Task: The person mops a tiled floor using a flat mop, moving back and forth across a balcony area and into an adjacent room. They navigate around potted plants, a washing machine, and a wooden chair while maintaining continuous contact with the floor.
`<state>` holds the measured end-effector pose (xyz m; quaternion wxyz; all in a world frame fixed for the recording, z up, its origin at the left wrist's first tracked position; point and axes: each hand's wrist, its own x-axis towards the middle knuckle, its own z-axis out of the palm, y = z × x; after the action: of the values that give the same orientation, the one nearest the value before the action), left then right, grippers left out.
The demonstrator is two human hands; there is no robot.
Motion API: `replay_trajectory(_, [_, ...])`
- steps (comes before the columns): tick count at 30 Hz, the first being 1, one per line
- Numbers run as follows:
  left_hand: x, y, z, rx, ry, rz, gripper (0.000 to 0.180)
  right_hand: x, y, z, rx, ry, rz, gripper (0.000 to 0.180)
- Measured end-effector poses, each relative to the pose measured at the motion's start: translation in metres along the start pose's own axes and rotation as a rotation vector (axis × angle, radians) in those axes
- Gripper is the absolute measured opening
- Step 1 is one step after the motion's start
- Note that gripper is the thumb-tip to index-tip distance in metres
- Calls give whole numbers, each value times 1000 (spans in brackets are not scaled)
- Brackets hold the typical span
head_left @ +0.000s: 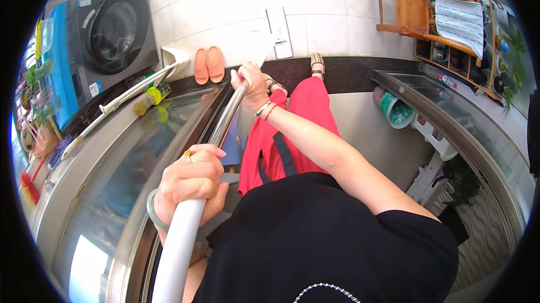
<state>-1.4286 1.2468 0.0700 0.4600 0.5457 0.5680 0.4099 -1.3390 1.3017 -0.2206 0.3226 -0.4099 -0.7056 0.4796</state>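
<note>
Both my hands are wrapped round the long pole of a flat mop. My left hand, with a ring and a pale green bangle, is closed on the thick white grip near my body. Farther along, my right hand holds the silver pole. Beyond it the pole runs on to the white flat mop head, which lies on the pale tiles just past the dark door sill. My sandalled feet are at the sill.
Orange slippers stand left of the mop head, near a front-loading washing machine. Glass door panels flank me. At right are a wooden chair, a shelf rack and a lined bin. A white stick leans at left.
</note>
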Motion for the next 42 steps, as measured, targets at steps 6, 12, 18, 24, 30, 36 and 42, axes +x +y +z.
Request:
replay_trajectory(6, [12, 12, -8, 80, -209, -28, 29, 3, -7, -4, 143, -208, 11, 29])
replay_trajectory(12, [8, 8, 7, 18, -160, 16, 20, 45, 0, -57, -177, -798, -376, 39])
replay_trajectory(18, [-46, 2, 68, -100, 665, 169, 65, 2, -33, -40, -140, -291, -249, 33])
replay_trajectory(24, [-98, 7, 64, -193, 688, 344, 37, -37, -58, -30, -28, -579, -228, 36])
replay_trajectory(30, [-123, 10, 46, -262, 582, 145, 25, -70, -50, -7, -6, -723, -253, 30])
replay_trajectory(36, [-151, 10, 47, -191, 671, 44, 29, -96, -52, 22, 78, -479, -213, 29])
replay_trajectory(42, [-184, -5, 79, -188, 1088, 57, 40, -120, -53, 42, 62, -630, -173, 34])
